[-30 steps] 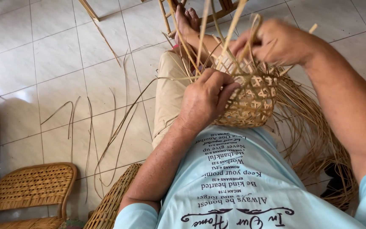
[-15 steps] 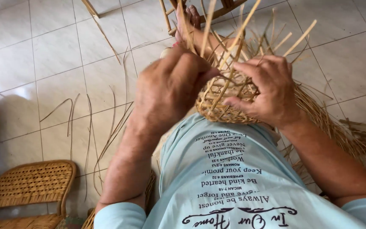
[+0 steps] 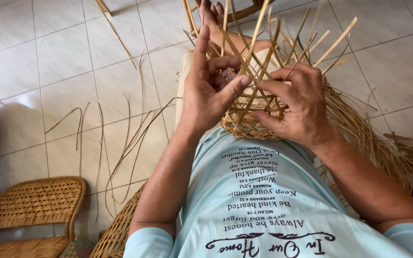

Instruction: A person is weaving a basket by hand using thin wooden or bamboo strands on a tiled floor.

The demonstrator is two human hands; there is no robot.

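Rattan, a half-woven basket (image 3: 244,125) on my lap against the pale blue shirt (image 3: 259,200), my left hand (image 3: 209,93) pinching an upright strip (image 3: 259,71) between thumb and fingers, index raised, my right hand (image 3: 297,107) gripping the basket's rim, loose strips (image 3: 120,143) on the tiled floor (image 3: 63,62).

Your half-woven basket (image 3: 252,122) sits on your lap, centre frame | your left hand (image 3: 211,93) on its left, right hand (image 3: 295,107) on its right | loose strips (image 3: 120,143) on floor, centre left | woven chair (image 3: 29,210) lower left.
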